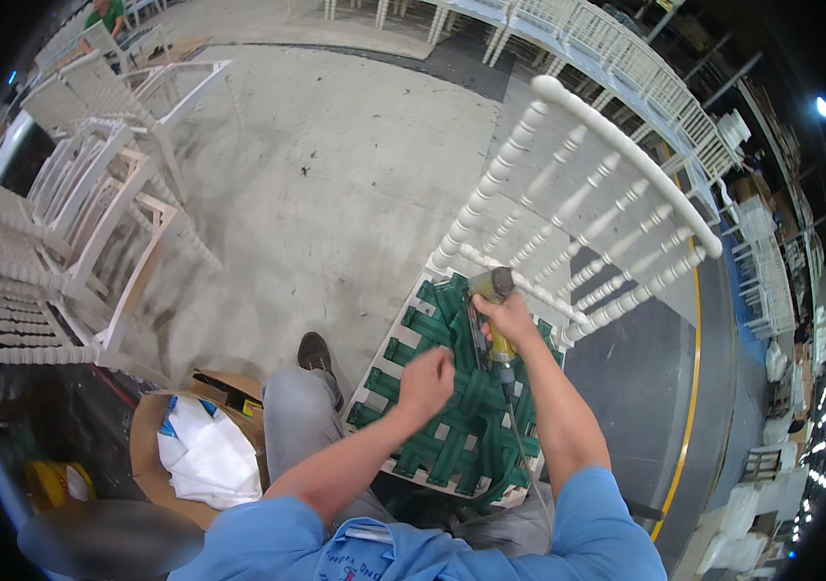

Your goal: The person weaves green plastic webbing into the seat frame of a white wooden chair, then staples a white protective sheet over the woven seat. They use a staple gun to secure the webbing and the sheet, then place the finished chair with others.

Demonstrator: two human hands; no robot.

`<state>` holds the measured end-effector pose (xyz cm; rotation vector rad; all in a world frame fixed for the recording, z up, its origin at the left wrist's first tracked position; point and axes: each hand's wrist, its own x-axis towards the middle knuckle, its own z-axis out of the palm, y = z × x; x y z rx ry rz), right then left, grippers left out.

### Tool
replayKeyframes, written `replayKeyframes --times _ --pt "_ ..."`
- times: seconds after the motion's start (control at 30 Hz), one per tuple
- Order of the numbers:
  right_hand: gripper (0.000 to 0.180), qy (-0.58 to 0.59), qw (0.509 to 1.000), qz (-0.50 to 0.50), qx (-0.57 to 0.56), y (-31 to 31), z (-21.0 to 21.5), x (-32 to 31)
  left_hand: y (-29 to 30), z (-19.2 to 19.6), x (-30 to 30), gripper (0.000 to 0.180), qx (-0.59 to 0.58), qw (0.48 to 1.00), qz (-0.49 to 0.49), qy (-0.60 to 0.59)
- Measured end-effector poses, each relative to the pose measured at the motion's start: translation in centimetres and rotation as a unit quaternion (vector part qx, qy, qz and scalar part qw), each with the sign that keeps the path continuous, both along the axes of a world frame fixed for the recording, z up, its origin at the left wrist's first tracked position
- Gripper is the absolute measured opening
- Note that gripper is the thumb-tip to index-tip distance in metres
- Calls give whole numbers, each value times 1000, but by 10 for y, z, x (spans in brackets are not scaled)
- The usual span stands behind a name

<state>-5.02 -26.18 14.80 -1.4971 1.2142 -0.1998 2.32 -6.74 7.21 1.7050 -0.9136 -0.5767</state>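
Observation:
In front of me stands a white chair (626, 198) with turned spindles in its back. Green webbing straps (432, 441) are woven across its seat frame, and some lie loose and bunched near the middle. My right hand (508, 324) is wrapped round a yellow and black staple gun (492, 284), held over the back part of the seat by the chair back. A thin air hose (519, 436) runs from the tool toward me. My left hand (427, 381) is closed above the webbing, left of the tool; its fingertips are hidden, so what it pinches cannot be made out.
White chairs (113, 242) stand and lie stacked on the left. A cardboard box (149, 455) with a white bag (208, 455) sits by my left leg. Rows of white chairs (606, 58) line the back. A yellow floor line (691, 426) runs at right; another person (108, 15) is far left.

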Motion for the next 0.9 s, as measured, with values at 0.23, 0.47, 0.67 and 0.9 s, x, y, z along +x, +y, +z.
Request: replayKeyframes --times 0.23,0.47,0.67,0.9 --pt "27 -82 983 -163 -12 78 94 -184 169 -25 -87 51 448 551 -98 697" --pt "38 -76 875 -474 -64 222 102 -416 164 -31 -109 48 290 676 61 675" --pt "42 -80 766 -637 -31 358 40 -547 147 -55 -90 41 208 731 71 646" --pt "49 -191 679 -708 44 436 -41 -617 110 -43 -32 41 126 842 144 504"
